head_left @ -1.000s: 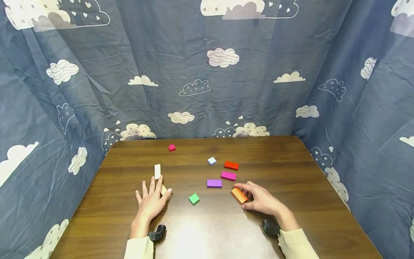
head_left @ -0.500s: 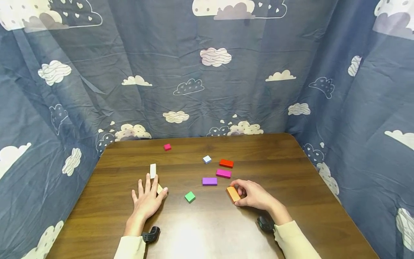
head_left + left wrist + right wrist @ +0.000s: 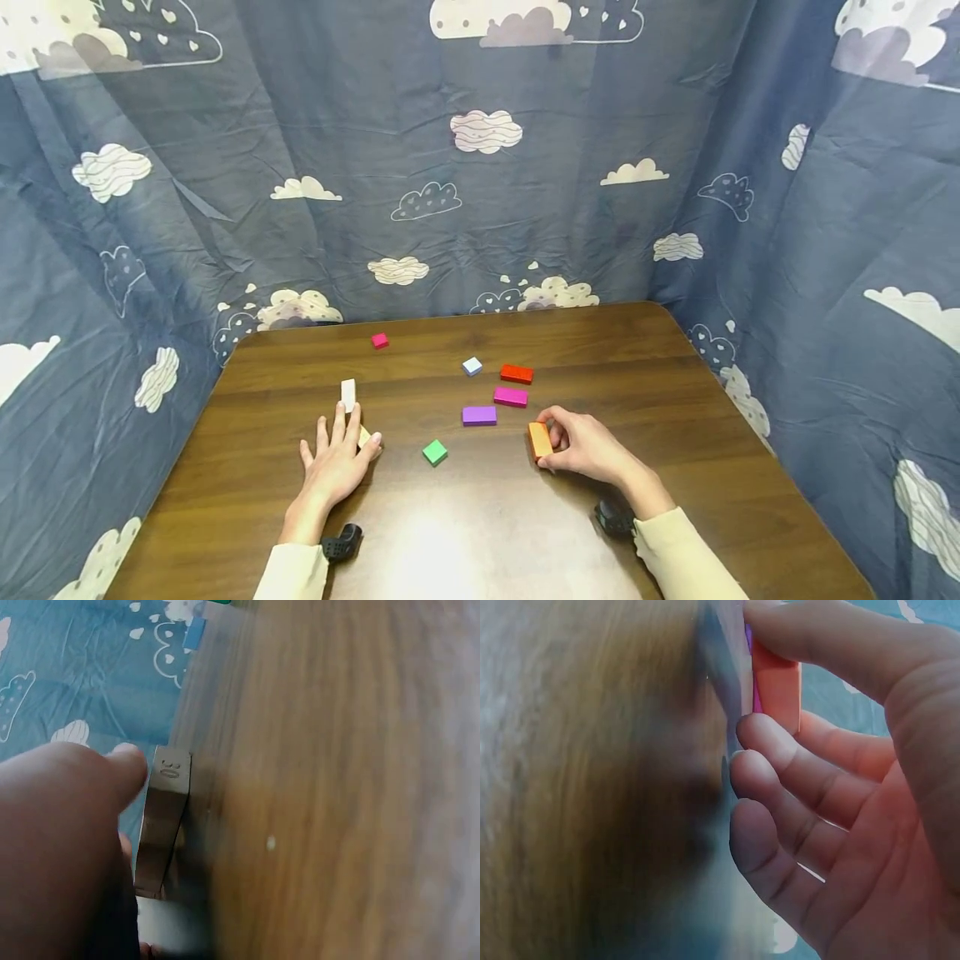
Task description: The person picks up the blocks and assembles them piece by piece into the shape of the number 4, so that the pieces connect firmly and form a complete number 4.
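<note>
My right hand [image 3: 585,450] pinches an orange block [image 3: 540,442] lengthwise between thumb and fingers on the wooden table. In the right wrist view the thumb and index finger span the orange block [image 3: 780,690], while the other fingers are bent beside it. My left hand [image 3: 333,467] lies with fingers spread over a cream block [image 3: 364,437], partly covered by the index finger and thumb. In the left wrist view this block [image 3: 166,806] shows a raised marking on its end, beside the thumb. A white block [image 3: 348,395] sits right at the left fingertips.
Between the hands lie a green block [image 3: 435,452] and a purple block [image 3: 479,416]. Farther back are magenta [image 3: 511,397], red [image 3: 517,374] and pale blue [image 3: 472,367] blocks. A small pink-red block [image 3: 380,341] lies near the far edge, before a cloud-patterned curtain [image 3: 420,150].
The orange block has turned in my right hand's grip to point more nearly away from me. My left hand stays over the cream block. The whole head view has shifted slightly.
</note>
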Available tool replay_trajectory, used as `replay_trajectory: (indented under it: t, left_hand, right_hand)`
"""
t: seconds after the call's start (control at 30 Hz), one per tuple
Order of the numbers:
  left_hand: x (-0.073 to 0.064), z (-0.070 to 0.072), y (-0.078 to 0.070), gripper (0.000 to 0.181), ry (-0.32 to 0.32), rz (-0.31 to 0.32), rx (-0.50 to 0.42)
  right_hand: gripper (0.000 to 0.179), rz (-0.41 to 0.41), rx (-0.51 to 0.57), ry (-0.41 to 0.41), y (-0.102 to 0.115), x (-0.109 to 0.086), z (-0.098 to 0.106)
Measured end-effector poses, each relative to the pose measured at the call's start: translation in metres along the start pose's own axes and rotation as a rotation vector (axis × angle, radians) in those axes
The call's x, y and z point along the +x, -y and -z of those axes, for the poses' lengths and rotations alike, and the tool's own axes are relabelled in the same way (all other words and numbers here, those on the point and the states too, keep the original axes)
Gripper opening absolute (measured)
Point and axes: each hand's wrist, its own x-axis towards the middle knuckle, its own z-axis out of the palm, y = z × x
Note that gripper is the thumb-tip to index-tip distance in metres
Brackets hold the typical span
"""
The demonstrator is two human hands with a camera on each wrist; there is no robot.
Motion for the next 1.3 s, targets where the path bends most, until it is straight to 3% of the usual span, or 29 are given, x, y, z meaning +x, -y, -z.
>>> replay_trajectory:
  t: [0.13,0.37,0.67,1.0,1.3]
  left_hand:
    - [-0.005,0.003,0.008,0.078,-0.005,0.009,-0.021]
    - [-0.002,0.009,0.01,0.085,0.019,-0.04,-0.03]
    - [0.002,0.009,0.005,0.084,0.023,-0.028,-0.031]
    - [0.002,0.002,0.009,0.085,0.001,-0.034,-0.047]
    - [0.001,0.001,0.007,0.084,0.02,-0.017,-0.048]
  right_hand:
    - [0.055,0.013,-0.002,0.005,0.004,0.005,-0.003]
    - [0.055,0.05,0.004,-0.049,0.01,0.014,0.001]
    - [0.056,-0.005,-0.031,-0.063,0.029,0.023,0.002]
    - [0.054,0.02,-0.005,-0.065,0.042,0.034,-0.013]
    - [0.055,0.039,-0.021,-0.061,0.051,0.043,-0.026]
